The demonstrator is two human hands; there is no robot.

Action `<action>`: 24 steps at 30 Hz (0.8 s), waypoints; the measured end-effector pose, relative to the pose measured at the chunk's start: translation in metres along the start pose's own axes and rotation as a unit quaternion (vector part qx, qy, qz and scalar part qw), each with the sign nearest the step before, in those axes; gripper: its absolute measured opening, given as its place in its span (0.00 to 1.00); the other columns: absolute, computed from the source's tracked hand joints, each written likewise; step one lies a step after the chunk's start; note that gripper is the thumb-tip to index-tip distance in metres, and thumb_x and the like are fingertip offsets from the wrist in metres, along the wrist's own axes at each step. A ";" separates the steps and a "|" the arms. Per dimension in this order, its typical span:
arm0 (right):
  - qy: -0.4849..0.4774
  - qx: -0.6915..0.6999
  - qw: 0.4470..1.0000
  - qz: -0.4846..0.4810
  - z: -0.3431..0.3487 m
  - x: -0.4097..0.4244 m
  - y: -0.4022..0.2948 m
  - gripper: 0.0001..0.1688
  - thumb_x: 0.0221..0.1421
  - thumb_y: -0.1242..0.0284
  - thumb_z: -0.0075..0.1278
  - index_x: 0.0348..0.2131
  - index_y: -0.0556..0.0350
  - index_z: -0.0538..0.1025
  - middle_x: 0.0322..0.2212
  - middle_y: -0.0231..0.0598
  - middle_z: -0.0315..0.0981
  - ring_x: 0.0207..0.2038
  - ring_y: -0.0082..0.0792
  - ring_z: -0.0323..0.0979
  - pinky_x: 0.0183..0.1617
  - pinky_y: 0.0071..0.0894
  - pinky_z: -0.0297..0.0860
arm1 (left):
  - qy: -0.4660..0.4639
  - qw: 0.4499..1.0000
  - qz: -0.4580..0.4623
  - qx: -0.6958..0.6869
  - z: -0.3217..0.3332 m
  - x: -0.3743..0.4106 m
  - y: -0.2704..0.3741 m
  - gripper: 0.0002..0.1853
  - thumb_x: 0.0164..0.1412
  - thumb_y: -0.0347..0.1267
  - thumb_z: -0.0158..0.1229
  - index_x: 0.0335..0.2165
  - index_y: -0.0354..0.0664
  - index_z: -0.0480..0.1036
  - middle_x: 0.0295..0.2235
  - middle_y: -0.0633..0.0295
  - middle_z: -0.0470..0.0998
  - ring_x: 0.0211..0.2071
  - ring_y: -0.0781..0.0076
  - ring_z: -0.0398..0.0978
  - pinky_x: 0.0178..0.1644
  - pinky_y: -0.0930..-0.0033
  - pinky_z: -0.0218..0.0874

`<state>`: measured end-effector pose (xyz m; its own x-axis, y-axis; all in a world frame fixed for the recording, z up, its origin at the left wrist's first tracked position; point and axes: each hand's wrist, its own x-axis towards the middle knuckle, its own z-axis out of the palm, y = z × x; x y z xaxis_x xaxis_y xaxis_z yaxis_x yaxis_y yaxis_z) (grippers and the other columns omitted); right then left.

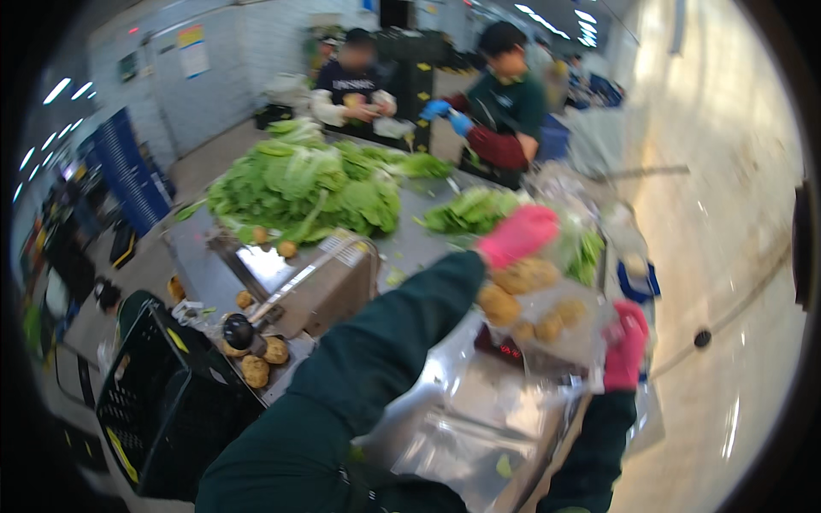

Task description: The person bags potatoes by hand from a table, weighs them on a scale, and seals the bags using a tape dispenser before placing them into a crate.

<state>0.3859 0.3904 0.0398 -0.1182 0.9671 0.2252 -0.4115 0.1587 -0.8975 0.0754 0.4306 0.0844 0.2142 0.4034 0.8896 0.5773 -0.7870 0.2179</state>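
My right hand (625, 349), in a pink glove, grips the edge of a clear plastic bag (593, 320). Several small potatoes (558, 320) show inside or through the film. My left hand (519, 236), also gloved in pink, is curled just above two larger potatoes (500, 305); blur hides whether it holds anything. Under the bag a dark panel with red lit digits (503, 346) is partly covered. Nearer to me, flat clear plastic bags (462, 442) lie on the metal worktop.
Leafy green lettuce (301, 186) is heaped at the far left, with a smaller pile (471, 210) at centre. A metal box-like device (327, 282) and potatoes (255, 370) sit left, beside a black crate (173, 397). Two people (353, 90) work across the table.
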 end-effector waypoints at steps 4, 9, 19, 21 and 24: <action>0.054 -0.036 0.997 -0.048 0.013 -0.063 -0.063 0.11 0.55 0.71 0.40 0.34 0.59 0.72 0.15 0.26 0.59 0.14 0.16 0.56 0.21 0.22 0.64 | -0.138 0.916 -0.265 -0.269 0.058 0.041 0.027 0.09 0.49 0.32 0.50 0.27 0.37 0.72 0.15 0.61 0.68 0.21 0.77 0.68 0.29 0.70 0.61; 0.099 -0.017 0.992 -0.071 0.032 -0.122 -0.071 0.10 0.57 0.73 0.41 0.38 0.59 0.69 0.16 0.24 0.55 0.16 0.15 0.55 0.24 0.21 0.65 | -0.170 0.942 -0.267 -0.115 0.117 0.004 0.000 0.12 0.48 0.36 0.51 0.31 0.44 0.75 0.34 0.52 0.75 0.36 0.54 0.72 0.39 0.59 0.63; 0.174 -0.006 0.985 0.023 0.073 -0.234 -0.064 0.06 0.54 0.75 0.40 0.30 0.60 0.68 0.18 0.35 0.63 0.16 0.23 0.60 0.22 0.27 0.66 | -0.271 0.954 -0.061 -0.114 0.026 -0.129 0.074 0.38 0.43 0.23 0.50 0.57 0.38 0.52 0.55 0.48 0.57 0.55 0.49 0.55 0.55 0.56 0.51; 0.075 0.063 0.994 0.056 0.085 -0.243 -0.053 0.06 0.54 0.76 0.39 0.31 0.60 0.68 0.19 0.36 0.64 0.17 0.24 0.61 0.26 0.32 0.69 | -0.467 0.878 -0.081 -0.062 -0.042 -0.166 0.122 0.50 0.40 0.27 0.56 0.61 0.42 0.40 0.61 0.50 0.44 0.60 0.43 0.44 0.57 0.50 0.47; 0.078 0.094 0.988 0.095 0.131 -0.249 -0.036 0.07 0.56 0.75 0.39 0.33 0.59 0.68 0.18 0.32 0.60 0.19 0.22 0.60 0.28 0.32 0.67 | -0.469 0.860 -0.161 -0.124 -0.104 -0.235 0.188 0.57 0.37 0.40 0.65 0.61 0.41 0.39 0.60 0.47 0.45 0.61 0.42 0.42 0.60 0.49 0.42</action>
<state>0.3116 0.1174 0.0655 -0.0741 0.9971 -0.0149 -0.5579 -0.0538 -0.8281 0.0518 0.1397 -0.0419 0.6832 0.7261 0.0774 0.5651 -0.5929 0.5737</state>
